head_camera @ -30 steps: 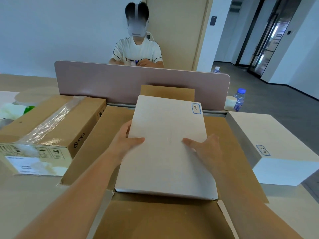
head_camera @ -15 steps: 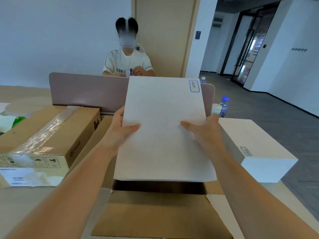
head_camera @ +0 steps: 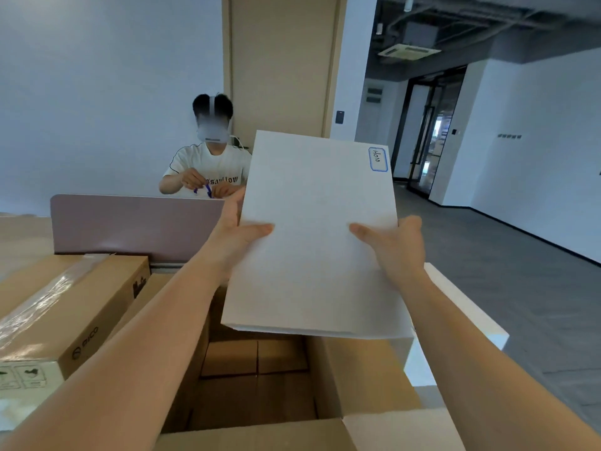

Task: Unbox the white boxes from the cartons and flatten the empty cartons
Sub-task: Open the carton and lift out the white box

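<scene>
Two bare forearms reached up from the bottom corners of the view, each ending in a bare hand. No sleeve, cuff, watch, ring or glove showed on either arm as far as the frame's edge. The left hand [head_camera: 234, 234] showed its thumb and the back of the palm, with short, plain nails. The right hand [head_camera: 395, 244] showed its thumb and back too; its fingers were hidden. Nothing more of the person's body or clothing was in view.
</scene>
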